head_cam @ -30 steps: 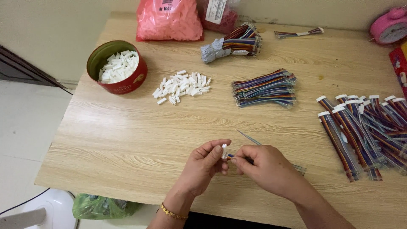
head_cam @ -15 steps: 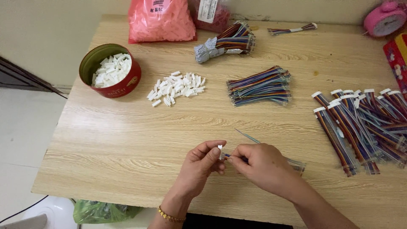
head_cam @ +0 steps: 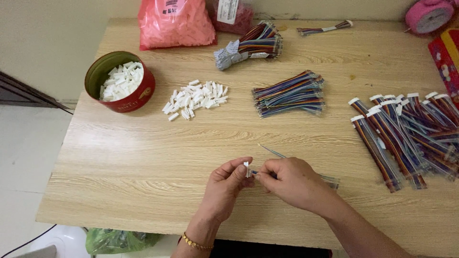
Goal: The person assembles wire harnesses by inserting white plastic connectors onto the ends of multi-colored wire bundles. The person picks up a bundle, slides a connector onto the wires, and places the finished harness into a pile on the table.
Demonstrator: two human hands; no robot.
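Where the two hands meet near the table's [head_cam: 143, 191] front edge, a small white connector [head_cam: 246, 165] is pinched in the left hand [head_cam: 228, 184]; right hand [head_cam: 291, 181] pinches a ribbon cable [head_cam: 330, 180] end just beside it; a thin tool [head_cam: 272, 152] lies at 12 o'clock of the right hand; loose white connectors [head_cam: 195, 98] at 11; red tin [head_cam: 119, 82] at 10; bare cable bundle [head_cam: 289, 93] at 12; finished cables [head_cam: 406, 131] at 2.
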